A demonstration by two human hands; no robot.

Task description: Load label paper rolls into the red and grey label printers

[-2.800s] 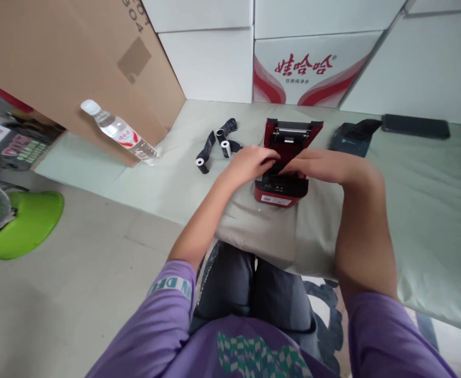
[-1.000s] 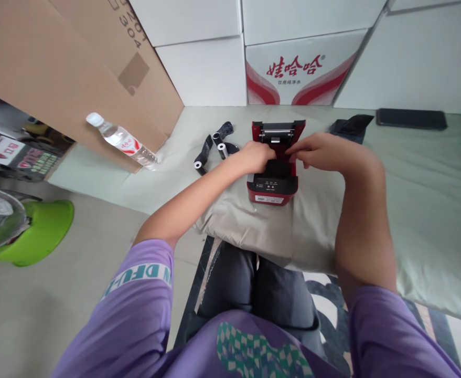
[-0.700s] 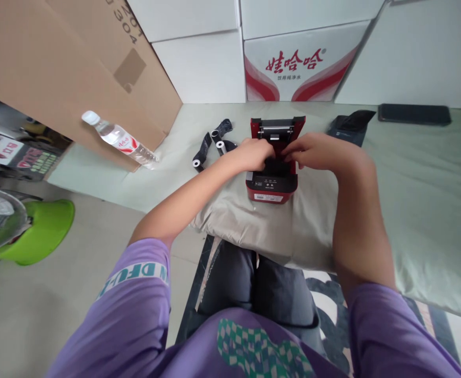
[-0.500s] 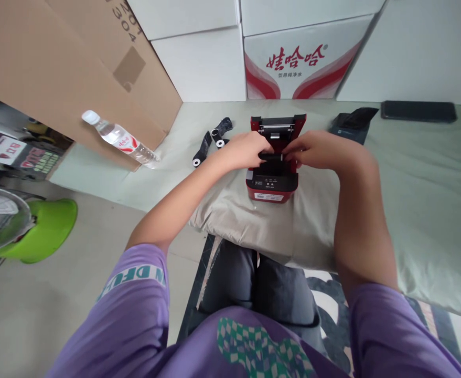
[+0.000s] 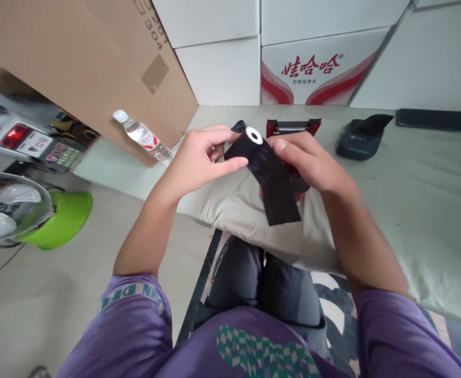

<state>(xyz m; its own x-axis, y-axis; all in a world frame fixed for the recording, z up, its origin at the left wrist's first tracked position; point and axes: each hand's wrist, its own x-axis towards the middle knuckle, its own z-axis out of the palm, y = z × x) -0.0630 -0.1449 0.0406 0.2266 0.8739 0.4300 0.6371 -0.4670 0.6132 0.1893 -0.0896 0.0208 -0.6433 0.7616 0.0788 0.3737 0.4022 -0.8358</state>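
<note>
The roll [image 5: 259,158] is black with a white core [image 5: 249,132], the machine [image 5: 300,184] red and black, the shirt [image 5: 264,349] purple with green-and-white checks.

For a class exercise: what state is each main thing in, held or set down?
White-cored black cylindrical roll: partly unwound, gripped by the left hand.
Boxy red-and-black device: open, partly hidden by the right hand.
Clear plastic bottle: capped.
Black rounded device: a black sheet sticking out.
Flat black rectangular slab: lying flat.
Red-lettered white carton: stacked under another.
</note>
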